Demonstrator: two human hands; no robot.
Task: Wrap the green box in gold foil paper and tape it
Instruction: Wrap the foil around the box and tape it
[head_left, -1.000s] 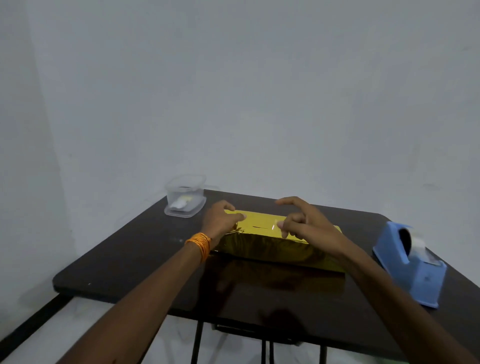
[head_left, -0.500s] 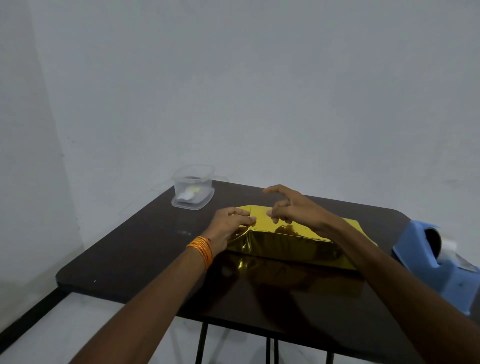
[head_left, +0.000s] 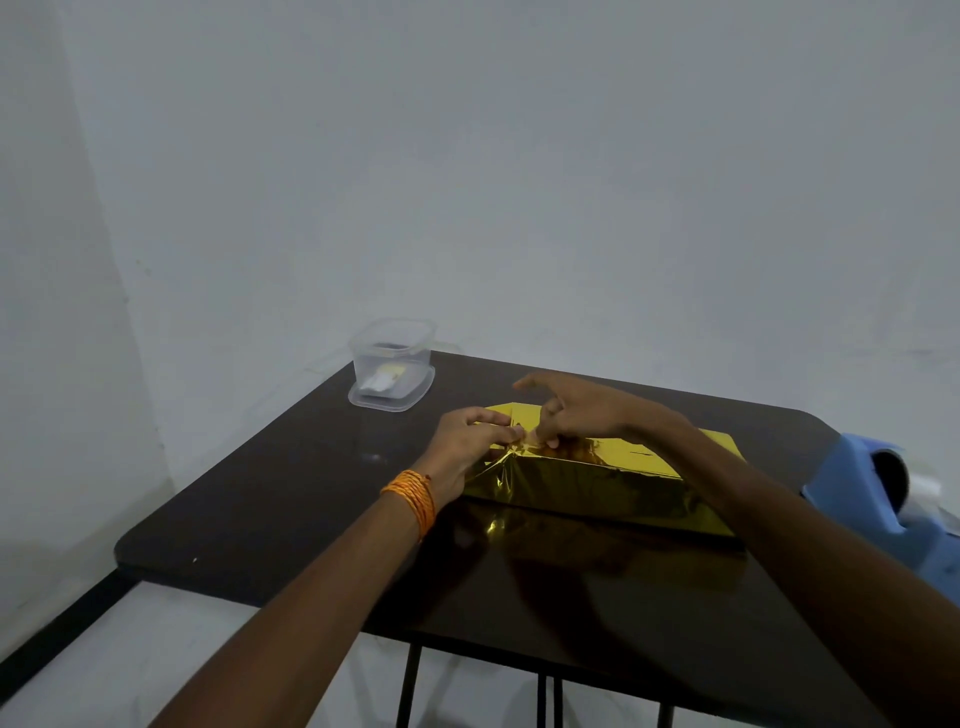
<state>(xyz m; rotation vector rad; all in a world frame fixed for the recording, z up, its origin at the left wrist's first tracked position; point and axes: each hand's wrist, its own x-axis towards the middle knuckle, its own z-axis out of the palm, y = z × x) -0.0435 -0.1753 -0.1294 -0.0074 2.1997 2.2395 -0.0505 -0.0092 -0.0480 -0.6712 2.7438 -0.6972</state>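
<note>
The box (head_left: 597, 483) lies lengthwise on the dark table (head_left: 285, 493), fully covered in gold foil, so no green shows. My left hand (head_left: 467, 441) grips the folded foil at the box's left end and holds it against the top edge. My right hand (head_left: 582, 410) reaches across the top of the box. Its bent fingers press a small clear strip of tape (head_left: 530, 440) onto the foil right beside my left fingertips, while the index finger points away to the left.
A blue tape dispenser (head_left: 872, 493) with a white roll stands at the table's right edge. A clear plastic container (head_left: 392, 364) with something small inside sits at the far left corner. Pale walls close in behind and to the left.
My right hand slid left along the top of the box to meet my left hand at the left end. My left hand gathered the end foil upward. The view shifted left.
</note>
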